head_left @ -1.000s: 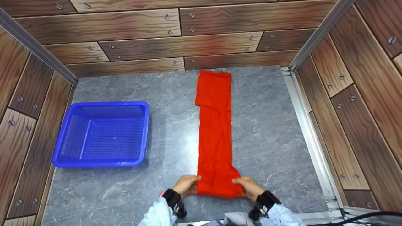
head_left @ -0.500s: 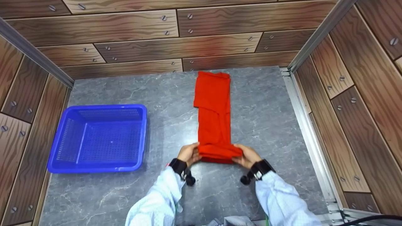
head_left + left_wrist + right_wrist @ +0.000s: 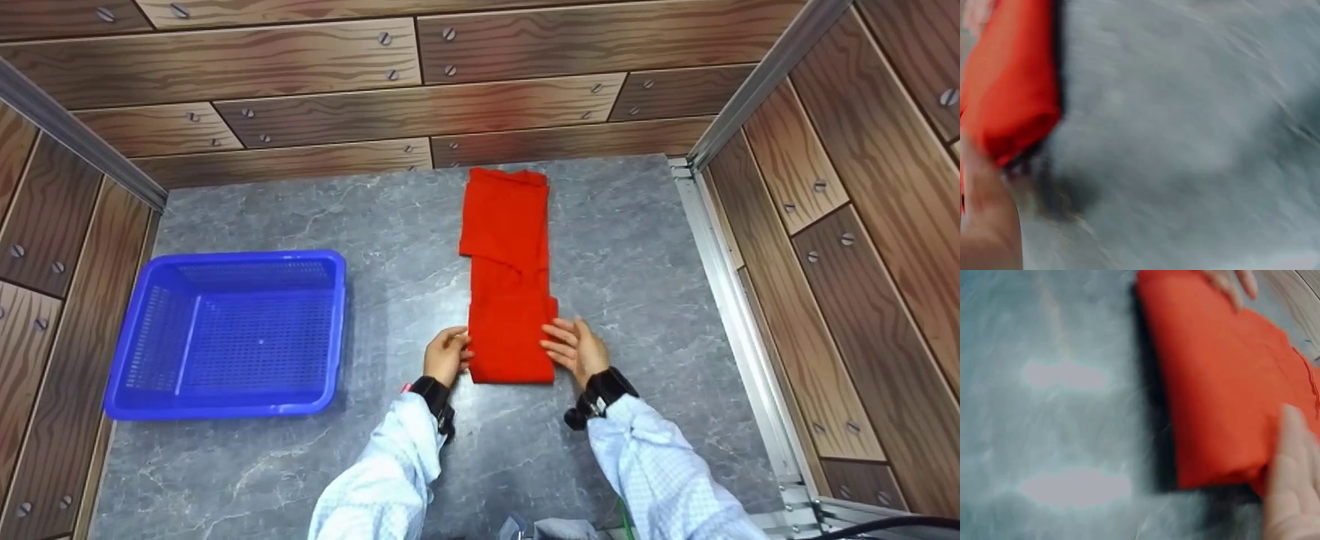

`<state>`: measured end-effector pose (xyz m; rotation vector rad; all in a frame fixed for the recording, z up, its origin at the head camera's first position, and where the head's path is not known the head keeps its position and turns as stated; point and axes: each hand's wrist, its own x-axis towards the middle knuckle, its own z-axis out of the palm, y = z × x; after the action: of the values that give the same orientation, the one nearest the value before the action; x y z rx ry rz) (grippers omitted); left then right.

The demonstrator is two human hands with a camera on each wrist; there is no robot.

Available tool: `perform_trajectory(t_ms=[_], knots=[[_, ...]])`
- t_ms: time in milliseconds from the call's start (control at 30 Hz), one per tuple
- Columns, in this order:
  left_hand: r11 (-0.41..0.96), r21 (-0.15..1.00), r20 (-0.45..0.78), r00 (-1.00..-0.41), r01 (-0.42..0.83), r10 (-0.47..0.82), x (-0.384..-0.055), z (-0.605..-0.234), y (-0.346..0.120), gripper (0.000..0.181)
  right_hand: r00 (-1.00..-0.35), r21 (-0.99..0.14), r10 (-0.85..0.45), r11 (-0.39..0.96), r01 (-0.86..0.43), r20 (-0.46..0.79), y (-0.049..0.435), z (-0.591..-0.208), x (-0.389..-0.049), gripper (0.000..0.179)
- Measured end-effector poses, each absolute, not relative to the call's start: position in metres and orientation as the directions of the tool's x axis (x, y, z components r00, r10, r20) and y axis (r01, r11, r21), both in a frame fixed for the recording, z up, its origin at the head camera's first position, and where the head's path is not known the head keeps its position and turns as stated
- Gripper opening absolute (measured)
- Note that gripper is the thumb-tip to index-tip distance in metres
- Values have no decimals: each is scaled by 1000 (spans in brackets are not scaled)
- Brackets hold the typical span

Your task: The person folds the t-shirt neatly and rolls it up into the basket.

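Observation:
A red folded garment [image 3: 510, 262] lies as a long strip on the grey marbled table; its exact kind cannot be told. Its near end is folded over in a flat layer, with a rounded fold toward me in the right wrist view. My left hand [image 3: 444, 357] is at the left edge of this fold, fingertips touching the cloth. At the right edge, my right hand [image 3: 583, 351] has its fingers spread and fairly straight, tips on the cloth. In the blurred left wrist view, the garment's rolled end [image 3: 1016, 107] shows beside the left thumb [image 3: 985, 197].
A blue plastic basket [image 3: 339, 322] with perforated walls stands left of the garment, nothing in it. Wood-patterned panels [image 3: 322, 60] enclose the table [image 3: 637, 247] at the back and sides. A metal rail [image 3: 724, 315] runs along the right edge, with a black cable [image 3: 885, 525] at the lower right.
Both hands carried the garment's near end away from me and laid it over on the strip, making it shorter. The fingers have since loosened from the cloth.

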<state>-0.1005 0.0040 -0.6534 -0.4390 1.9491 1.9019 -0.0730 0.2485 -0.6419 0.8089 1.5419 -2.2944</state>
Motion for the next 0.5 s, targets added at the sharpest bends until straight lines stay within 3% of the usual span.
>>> perform_trajectory(t_ms=[100, 267, 400, 500], knots=[[140, 898, -415, -909, -417, -43, -90, -660, 0, 24, -796, -837, 263, -222, 500, -546, 244, -644, -63, 39], [212, 887, -429, -902, -411, 47, -78, -666, -3, 23, -741, -789, 359, 20, 614, -567, 234, -650, -47, 33], [277, 897, -391, -912, -345, 129, -75, -667, -3, 30, -784, -795, 365, 161, 584, -502, 226, -654, -38, 35], [248, 915, -363, -916, -317, 171, -73, -666, -3, 29, -833, -826, 358, 227, 516, -421, 223, -658, -37, 32]])
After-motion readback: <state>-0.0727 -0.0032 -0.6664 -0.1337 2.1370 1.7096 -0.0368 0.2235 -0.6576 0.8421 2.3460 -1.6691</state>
